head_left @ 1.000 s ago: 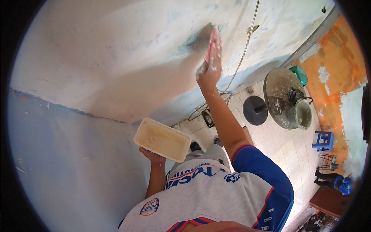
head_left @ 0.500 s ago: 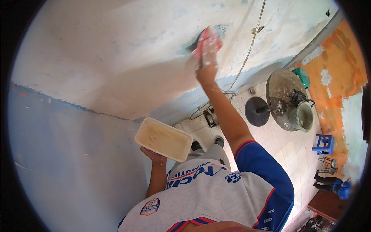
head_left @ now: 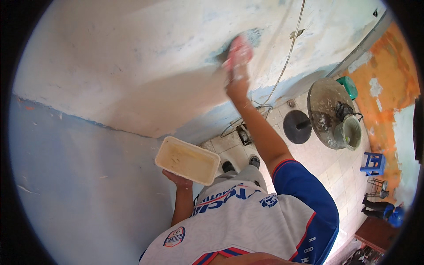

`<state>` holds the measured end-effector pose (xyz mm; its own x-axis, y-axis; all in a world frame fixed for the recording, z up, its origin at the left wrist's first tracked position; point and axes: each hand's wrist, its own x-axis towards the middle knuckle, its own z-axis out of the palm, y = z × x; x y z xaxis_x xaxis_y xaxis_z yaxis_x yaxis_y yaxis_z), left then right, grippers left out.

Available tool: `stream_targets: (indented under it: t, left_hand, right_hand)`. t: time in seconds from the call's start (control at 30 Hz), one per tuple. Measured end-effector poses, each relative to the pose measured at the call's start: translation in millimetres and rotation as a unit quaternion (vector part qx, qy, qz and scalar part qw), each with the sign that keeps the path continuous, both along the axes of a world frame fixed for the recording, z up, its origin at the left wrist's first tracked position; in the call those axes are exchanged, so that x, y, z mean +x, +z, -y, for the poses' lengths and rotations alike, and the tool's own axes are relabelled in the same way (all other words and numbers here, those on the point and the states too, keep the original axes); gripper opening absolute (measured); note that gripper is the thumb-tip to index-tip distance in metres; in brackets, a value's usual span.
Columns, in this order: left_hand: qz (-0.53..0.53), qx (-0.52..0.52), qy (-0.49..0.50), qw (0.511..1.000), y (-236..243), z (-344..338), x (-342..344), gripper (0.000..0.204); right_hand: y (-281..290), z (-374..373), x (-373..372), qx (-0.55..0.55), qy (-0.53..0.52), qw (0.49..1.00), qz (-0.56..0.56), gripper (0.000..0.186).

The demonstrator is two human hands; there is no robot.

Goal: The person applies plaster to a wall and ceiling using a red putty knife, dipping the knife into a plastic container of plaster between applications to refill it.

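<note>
Where the shirt [head_left: 247, 221] spreads nearest: white front, blue sleeve with red edging, bent by the lens along the lower rim.
Left hand [head_left: 177, 178]: closed on the near edge of the tub, palm and fingers partly hidden beneath it.
Tub [head_left: 187, 161]: cream, rectangular, tilted, resting directly above the left hand; pale yellowish smears coat its inside.
Right hand [head_left: 238, 74]: stretched up to the wall, whitened and blurred, clasped on the red pad; single fingers cannot be made out.
Red pad [head_left: 245, 52]: at the finger end of the right hand, beyond the wrist, well apart from the tub; blur hides whether it touches the wall.
Pale wall [head_left: 110, 66]: whitish, with a bluish bare patch [head_left: 254, 36] just beside the red pad.
Cable [head_left: 287, 62]: running down the pale wall, to the right of that hand.
Shoes [head_left: 254, 161]: dark, on the tiled floor [head_left: 318, 170].
Round table [head_left: 322, 101]: spattered, bearing a grey bucket [head_left: 352, 132] and a black bag [head_left: 343, 111].
Blue stool [head_left: 373, 164]: near the orange wall [head_left: 384, 66].
Another person [head_left: 393, 215]: blue top, dark trousers, far right.
</note>
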<state>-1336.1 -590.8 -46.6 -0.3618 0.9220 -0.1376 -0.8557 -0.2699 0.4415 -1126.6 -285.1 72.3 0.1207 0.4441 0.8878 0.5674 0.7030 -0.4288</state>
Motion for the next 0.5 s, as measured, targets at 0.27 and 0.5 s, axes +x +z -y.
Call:
stream_targets:
  t: [0.27,0.5]
  left_hand:
    - [-0.003,0.017,0.024,1.0,-10,-10,-11,0.074]
    - [-0.03,0.038,0.016,0.999,7,-36,1,0.075]
  right_hand:
    - [-6,124,6,-0.305,0.121,0.913,-0.243,0.034]
    - [30,111,73,-0.302,0.315,0.741,-0.509,0.033]
